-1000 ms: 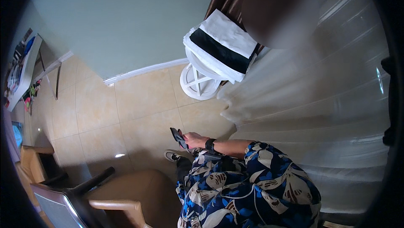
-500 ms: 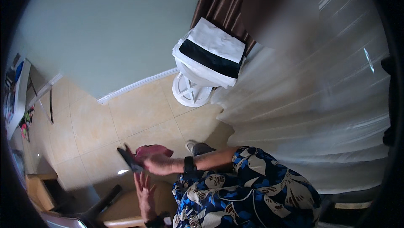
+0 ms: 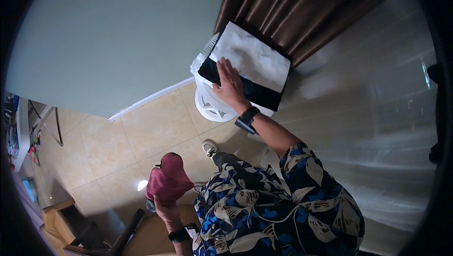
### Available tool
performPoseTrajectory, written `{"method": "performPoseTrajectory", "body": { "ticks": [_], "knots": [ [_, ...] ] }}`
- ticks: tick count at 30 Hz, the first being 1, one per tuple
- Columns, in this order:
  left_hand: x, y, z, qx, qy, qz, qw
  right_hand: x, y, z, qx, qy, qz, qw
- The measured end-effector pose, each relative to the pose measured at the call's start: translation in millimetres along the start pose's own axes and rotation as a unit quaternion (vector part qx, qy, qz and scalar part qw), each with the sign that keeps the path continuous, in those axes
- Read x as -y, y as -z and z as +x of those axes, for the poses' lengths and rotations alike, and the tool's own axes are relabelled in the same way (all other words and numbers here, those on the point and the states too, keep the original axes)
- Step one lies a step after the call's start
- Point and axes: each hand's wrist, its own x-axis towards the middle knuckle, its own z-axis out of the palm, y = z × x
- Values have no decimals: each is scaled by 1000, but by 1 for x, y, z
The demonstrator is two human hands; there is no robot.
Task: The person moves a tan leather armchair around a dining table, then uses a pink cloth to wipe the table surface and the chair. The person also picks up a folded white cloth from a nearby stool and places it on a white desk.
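Gripping a soft maroon cloth [image 3: 167, 185] in our left hand [image 3: 165, 207] — right hand [image 3: 230, 84] is resting flat, released, on folded black-and-white fabric [image 3: 252, 67] — light, floppy, best pinched at an edge.

left hand [image 3: 166, 209]: fingers hidden behind red cloth [image 3: 168, 183]
chair [image 3: 207, 96]: mostly covered by towel [image 3: 250, 64]
desk items [image 3: 12, 133]: cut off, unreadable

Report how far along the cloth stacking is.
Done: a folded white and black cloth stack lies on the white basket. In hand: the right hand rests flat on that stack; the left hand grips a bunched dark red cloth. Left: the red cloth is unfolded and apart from the stack.
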Motion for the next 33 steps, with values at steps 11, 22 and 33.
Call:
{"method": "performPoseTrajectory", "body": {
  "ticks": [11,22,33],
  "knots": [
    [39,-1,9,55,-333,521,784,-91,-47,56,-49,-59,-99,992],
    [3,-34,47,0,9,103,995,-107,81,94,-139,-448,615,633],
    [-15,25,103,19,-11,194,981,-99,127,92,-161,-457,531,695]
  ]
}}
